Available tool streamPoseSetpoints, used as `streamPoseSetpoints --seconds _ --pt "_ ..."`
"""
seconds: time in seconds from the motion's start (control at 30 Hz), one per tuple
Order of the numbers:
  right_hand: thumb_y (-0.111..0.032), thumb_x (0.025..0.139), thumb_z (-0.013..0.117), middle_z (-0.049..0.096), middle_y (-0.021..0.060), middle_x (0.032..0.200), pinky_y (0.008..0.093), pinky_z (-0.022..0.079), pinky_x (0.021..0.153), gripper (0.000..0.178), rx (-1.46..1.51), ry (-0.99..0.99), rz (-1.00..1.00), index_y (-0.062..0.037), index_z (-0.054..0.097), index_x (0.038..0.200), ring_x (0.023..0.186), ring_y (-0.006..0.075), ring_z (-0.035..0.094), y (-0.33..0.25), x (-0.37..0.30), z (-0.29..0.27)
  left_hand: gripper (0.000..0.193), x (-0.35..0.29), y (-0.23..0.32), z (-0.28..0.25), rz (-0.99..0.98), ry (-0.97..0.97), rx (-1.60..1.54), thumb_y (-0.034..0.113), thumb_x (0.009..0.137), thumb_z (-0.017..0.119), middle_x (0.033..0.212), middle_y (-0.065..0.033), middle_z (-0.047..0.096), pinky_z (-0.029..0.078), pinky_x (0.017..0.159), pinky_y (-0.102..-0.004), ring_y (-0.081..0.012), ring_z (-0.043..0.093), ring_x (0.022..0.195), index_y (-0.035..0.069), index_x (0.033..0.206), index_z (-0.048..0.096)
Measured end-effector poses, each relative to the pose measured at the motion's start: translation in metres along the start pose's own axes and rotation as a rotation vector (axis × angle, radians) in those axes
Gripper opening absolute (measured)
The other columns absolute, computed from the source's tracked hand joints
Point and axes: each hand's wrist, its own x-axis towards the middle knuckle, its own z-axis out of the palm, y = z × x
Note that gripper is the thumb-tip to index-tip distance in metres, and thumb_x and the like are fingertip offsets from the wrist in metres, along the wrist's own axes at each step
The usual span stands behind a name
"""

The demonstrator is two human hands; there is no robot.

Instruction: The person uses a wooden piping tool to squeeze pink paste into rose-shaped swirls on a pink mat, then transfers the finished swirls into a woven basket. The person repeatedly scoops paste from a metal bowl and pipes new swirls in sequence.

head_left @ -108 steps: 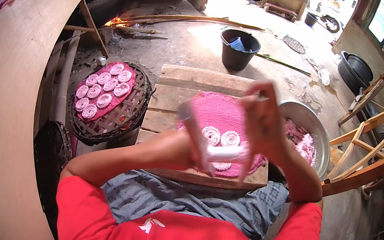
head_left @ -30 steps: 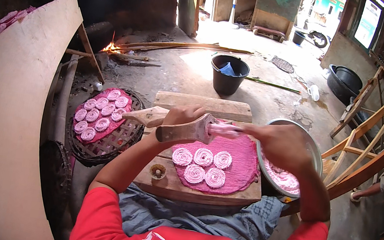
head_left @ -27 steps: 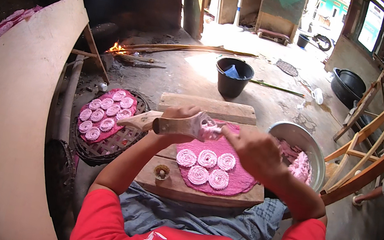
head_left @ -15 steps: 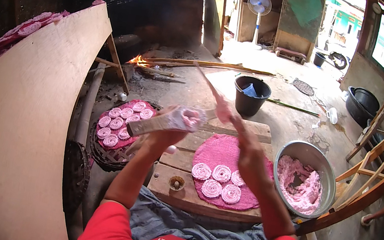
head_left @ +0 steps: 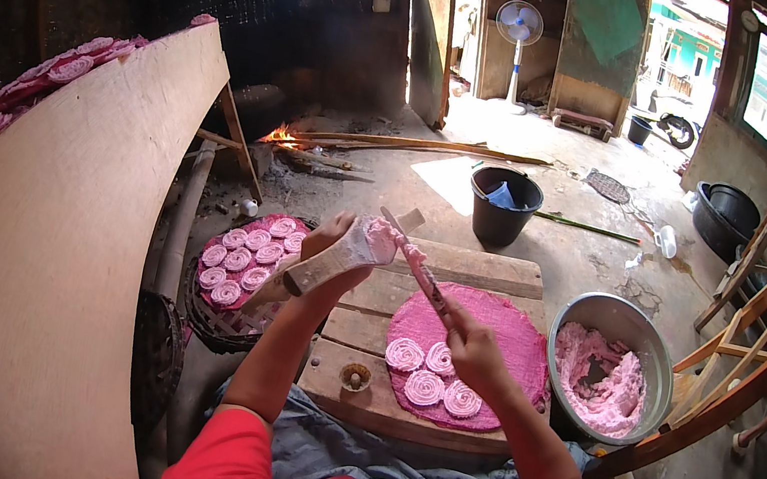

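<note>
The left hand (head_left: 327, 234) grips the wooden press (head_left: 337, 262), whose mouth, packed with pink dough (head_left: 381, 238), lies up and left of the right hand (head_left: 473, 349) — closed round a stick (head_left: 419, 270) slanting toward that mouth.

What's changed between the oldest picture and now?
The left hand has moved the wooden press leftward from above the pink mat. The right hand, earlier blurred beside the press with no stick visible, now grips a stick coated in pink paste, up against the press's end. The black bucket and grey basin stayed beyond and right of the mat.
</note>
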Motion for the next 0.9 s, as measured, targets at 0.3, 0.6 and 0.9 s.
streamPoseSetpoints --seconds 0.3,0.6,0.9 --pt "-0.018 0.098 0.049 0.06 0.0122 0.076 0.0317 0.045 0.062 0.035 0.254 -0.367 0.134 -0.0046 0.052 0.13 0.068 0.0152 0.054 0.01 -0.013 -0.025 0.015 0.003 -0.019 -0.01 0.031 -0.064 0.064 0.018 0.077 0.062 0.075 -0.0082 0.057 0.051 0.058 -0.0383 -0.0259 0.062 0.067 0.01 0.087 0.054" --pt "-0.012 0.085 0.055 0.052 0.0029 0.065 0.0312 0.043 0.048 0.036 -1.224 0.175 -0.678 -0.0165 0.064 0.12 0.055 0.0153 0.056 -0.043 0.004 -0.044 0.049 0.008 0.021 -0.025 0.228 -0.258 -0.105 0.044 0.065 0.077 0.081 -0.0102 0.056 0.051 0.057 -0.039 -0.0297 0.062 0.07 0.007 0.089 0.055" --pt "-0.013 0.086 0.056 0.047 -0.0011 0.061 0.0281 0.039 0.041 0.035 -1.256 0.185 -0.717 -0.0177 0.065 0.119 0.049 0.0105 0.05 -0.061 -0.017 -0.081 0.038 -0.006 -0.005 -0.035 0.143 -0.278 -0.005 0.039 0.073 0.072 0.078 -0.0087 0.058 0.051 0.052 -0.0355 -0.0265 0.063 0.064 0.008 0.088 0.058"
